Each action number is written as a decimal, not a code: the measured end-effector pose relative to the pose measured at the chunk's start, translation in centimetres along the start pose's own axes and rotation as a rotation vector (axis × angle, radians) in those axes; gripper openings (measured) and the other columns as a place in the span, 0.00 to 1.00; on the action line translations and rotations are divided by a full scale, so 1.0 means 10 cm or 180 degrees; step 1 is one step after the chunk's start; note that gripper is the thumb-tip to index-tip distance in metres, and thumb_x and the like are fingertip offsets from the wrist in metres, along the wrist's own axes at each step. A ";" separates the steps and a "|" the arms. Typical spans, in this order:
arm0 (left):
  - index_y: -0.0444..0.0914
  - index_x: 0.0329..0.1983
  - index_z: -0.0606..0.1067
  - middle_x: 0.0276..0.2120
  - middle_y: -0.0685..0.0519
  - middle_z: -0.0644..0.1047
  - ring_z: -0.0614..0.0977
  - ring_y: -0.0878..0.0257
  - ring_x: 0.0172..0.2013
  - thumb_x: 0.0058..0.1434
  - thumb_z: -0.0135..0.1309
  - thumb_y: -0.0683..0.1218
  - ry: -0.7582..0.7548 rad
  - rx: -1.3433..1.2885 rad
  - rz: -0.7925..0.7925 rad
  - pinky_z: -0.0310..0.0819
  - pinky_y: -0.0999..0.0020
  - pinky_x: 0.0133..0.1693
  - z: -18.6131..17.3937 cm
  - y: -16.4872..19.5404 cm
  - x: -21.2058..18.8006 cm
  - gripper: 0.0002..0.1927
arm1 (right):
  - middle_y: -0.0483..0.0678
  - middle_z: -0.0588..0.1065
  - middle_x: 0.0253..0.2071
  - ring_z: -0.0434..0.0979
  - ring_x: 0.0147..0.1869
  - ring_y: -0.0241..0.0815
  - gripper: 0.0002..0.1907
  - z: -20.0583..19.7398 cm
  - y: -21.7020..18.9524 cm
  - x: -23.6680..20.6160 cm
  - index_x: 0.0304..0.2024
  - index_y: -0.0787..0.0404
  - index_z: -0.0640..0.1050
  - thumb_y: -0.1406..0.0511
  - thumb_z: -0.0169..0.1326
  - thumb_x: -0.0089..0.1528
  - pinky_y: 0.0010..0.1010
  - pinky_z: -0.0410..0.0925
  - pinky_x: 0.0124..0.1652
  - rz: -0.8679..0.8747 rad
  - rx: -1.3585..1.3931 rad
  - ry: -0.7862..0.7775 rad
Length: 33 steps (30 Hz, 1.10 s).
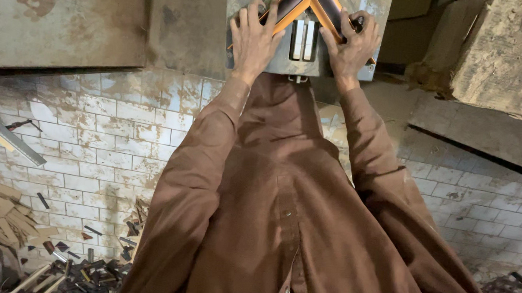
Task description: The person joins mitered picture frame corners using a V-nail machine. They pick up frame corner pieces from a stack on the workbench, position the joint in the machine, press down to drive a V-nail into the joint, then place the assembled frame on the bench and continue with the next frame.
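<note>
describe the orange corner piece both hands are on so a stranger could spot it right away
Start at the grey metal plate at top centre, just past the brown sleeves. On it, two orange-edged strips meet in a peak, the mitred corner, with the left hand and right hand pressing one strip each. It is the only bright orange, V-shaped thing there; the two pale slots below it are upright and plain.

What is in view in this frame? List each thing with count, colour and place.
Frame pieces: two, orange-edged and dark, meeting in a mitred corner at top centre.
Metal machine bed: one, grey, under the corner.
Tiled floor: one, white and dirty, below.
Offcuts pile: many, tan wood, lower left.
Dark scraps: many, bottom left.
Long bar: one, grey, left edge.
Shirt: one, brown, centre.
Left hand: pressing the left piece.
Right hand: pressing the right piece.
</note>
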<state>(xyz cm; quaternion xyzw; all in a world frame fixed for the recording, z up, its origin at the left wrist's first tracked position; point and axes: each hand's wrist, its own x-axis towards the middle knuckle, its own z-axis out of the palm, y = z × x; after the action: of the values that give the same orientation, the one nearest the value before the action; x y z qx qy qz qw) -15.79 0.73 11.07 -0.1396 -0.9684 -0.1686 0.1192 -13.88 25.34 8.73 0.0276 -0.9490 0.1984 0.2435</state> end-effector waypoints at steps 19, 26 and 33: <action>0.43 0.70 0.68 0.60 0.44 0.67 0.69 0.46 0.54 0.63 0.63 0.57 -0.0153 -0.0082 -0.0117 0.61 0.44 0.55 -0.08 0.00 0.01 0.35 | 0.52 0.72 0.49 0.70 0.48 0.51 0.30 0.11 0.04 -0.05 0.51 0.52 0.84 0.42 0.70 0.57 0.41 0.61 0.43 0.0161 -0.0143 -0.0031; 0.42 0.69 0.69 0.59 0.44 0.68 0.69 0.47 0.54 0.61 0.62 0.57 -0.0213 -0.0086 -0.0207 0.61 0.44 0.54 -0.09 0.02 0.01 0.35 | 0.47 0.72 0.49 0.70 0.52 0.50 0.29 0.00 -0.05 0.01 0.55 0.53 0.83 0.45 0.70 0.59 0.43 0.59 0.49 0.0239 0.0131 -0.0096; 0.41 0.70 0.68 0.58 0.44 0.67 0.69 0.46 0.53 0.63 0.62 0.57 -0.0170 -0.0010 -0.0143 0.60 0.44 0.56 -0.11 0.02 0.02 0.34 | 0.49 0.72 0.50 0.69 0.53 0.51 0.30 -0.01 -0.07 0.03 0.56 0.53 0.82 0.45 0.70 0.60 0.44 0.60 0.49 0.0118 0.0118 -0.0040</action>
<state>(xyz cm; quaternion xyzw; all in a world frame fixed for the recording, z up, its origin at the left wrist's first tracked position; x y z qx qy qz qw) -15.72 0.52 12.16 -0.1225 -0.9739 -0.1689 0.0894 -14.05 24.76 9.19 0.0157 -0.9470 0.2202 0.2333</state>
